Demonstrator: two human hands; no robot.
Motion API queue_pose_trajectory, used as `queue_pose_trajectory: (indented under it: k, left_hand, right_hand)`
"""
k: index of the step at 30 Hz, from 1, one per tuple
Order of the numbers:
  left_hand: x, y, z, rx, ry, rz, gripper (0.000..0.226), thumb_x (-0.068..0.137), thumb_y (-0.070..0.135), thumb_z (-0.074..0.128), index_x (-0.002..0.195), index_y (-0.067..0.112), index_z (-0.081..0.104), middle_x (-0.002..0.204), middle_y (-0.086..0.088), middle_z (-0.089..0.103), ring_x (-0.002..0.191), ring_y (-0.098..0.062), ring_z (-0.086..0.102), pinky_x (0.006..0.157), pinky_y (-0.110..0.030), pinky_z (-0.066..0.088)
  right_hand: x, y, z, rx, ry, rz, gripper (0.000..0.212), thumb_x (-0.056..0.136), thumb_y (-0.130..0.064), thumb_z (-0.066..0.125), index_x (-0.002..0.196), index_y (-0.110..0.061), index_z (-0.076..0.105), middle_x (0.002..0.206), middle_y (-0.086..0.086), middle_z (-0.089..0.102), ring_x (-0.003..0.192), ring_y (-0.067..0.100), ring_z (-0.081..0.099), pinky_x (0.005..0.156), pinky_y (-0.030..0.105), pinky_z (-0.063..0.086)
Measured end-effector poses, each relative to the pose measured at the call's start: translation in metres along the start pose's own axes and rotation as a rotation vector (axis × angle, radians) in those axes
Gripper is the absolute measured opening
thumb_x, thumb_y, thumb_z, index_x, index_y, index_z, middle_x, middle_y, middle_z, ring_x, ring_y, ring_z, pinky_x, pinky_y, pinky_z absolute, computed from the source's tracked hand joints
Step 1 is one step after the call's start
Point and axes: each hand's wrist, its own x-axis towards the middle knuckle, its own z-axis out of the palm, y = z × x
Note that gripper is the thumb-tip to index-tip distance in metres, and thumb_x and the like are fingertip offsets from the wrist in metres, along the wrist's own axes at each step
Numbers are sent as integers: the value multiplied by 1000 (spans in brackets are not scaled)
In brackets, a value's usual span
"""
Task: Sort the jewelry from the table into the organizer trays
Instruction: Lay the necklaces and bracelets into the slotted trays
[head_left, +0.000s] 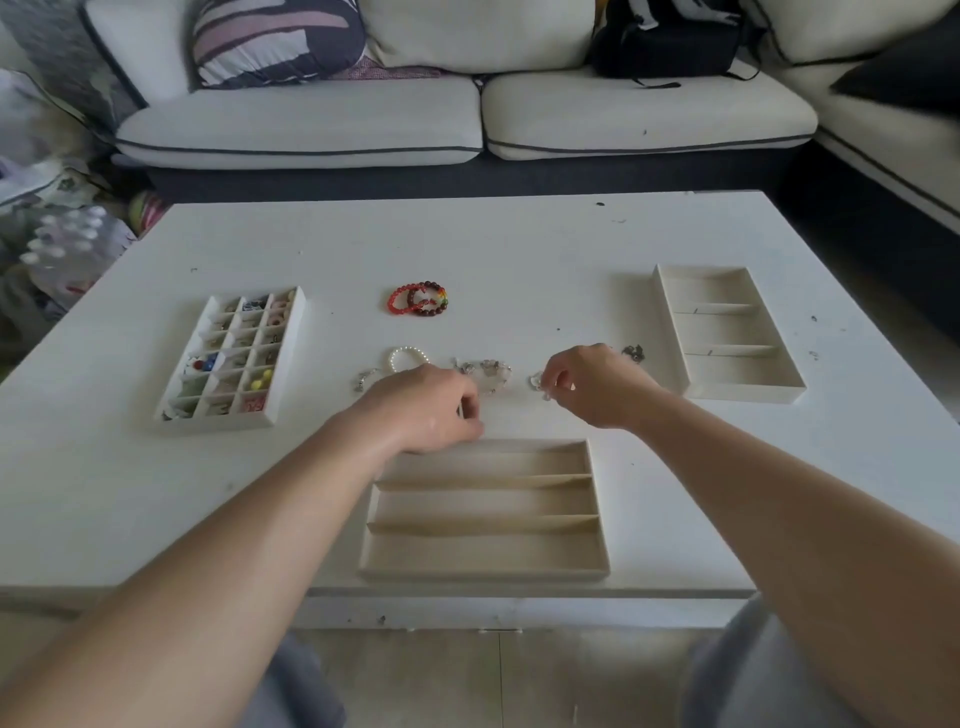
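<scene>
On the white table (519, 244) lie red and dark beaded bracelets (420, 299), a pearl bracelet (408, 356), a pale crystal bracelet (491, 371), a small silver piece (366, 378) and a dark charm (634, 353). My left hand (426, 405) hovers palm down by the pearl bracelet, fingers curled; what it holds is hidden. My right hand (592, 384) pinches a small clear piece (540, 385) just above the table. An empty tray with long slots (485, 512) lies near me. Another empty tray (727, 332) is at right. A small-cell tray (234, 358) with beads and rings is at left.
A cream sofa (467, 114) with cushions and a black bag (670, 41) stands behind the table. Clutter and bags (57, 244) lie on the floor at left. My knees show below the table's front edge.
</scene>
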Motion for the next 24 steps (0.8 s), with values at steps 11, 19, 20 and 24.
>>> queue_pose_trajectory:
  k: [11, 19, 20, 24]
  left_hand:
    - [51, 14, 0, -135, 10, 32, 10, 89, 43, 62, 93, 35, 67, 100, 11, 65, 93, -18, 64, 87, -37, 56]
    - [49, 3, 0, -161, 17, 6, 15, 91, 38, 63, 99, 29, 70, 100, 11, 66, 94, -15, 64, 86, -35, 55]
    - [49, 2, 1, -187, 29, 10, 14, 91, 37, 64, 100, 28, 70, 98, 12, 66, 94, -15, 64, 86, -34, 54]
    - [51, 2, 5, -390, 167, 25, 19, 90, 27, 68, 108, 23, 69, 99, 10, 66, 92, -14, 63, 81, -27, 51]
  right_hand:
    - [41, -8, 25, -180, 53, 160, 17, 97, -29, 60, 105, -17, 69, 103, 11, 68, 93, 35, 66, 70, 34, 48]
    - [36, -2, 12, -115, -66, 101, 20, 96, -14, 51, 84, -23, 64, 87, -1, 62, 86, 29, 62, 59, 29, 39]
    - [35, -1, 7, 2, -64, 99, 27, 97, -14, 50, 74, -24, 60, 79, -4, 59, 76, 26, 59, 55, 29, 37]
    - [33, 2, -12, 342, 22, 60, 18, 101, -18, 51, 86, -17, 63, 83, 0, 66, 75, 20, 59, 60, 27, 42]
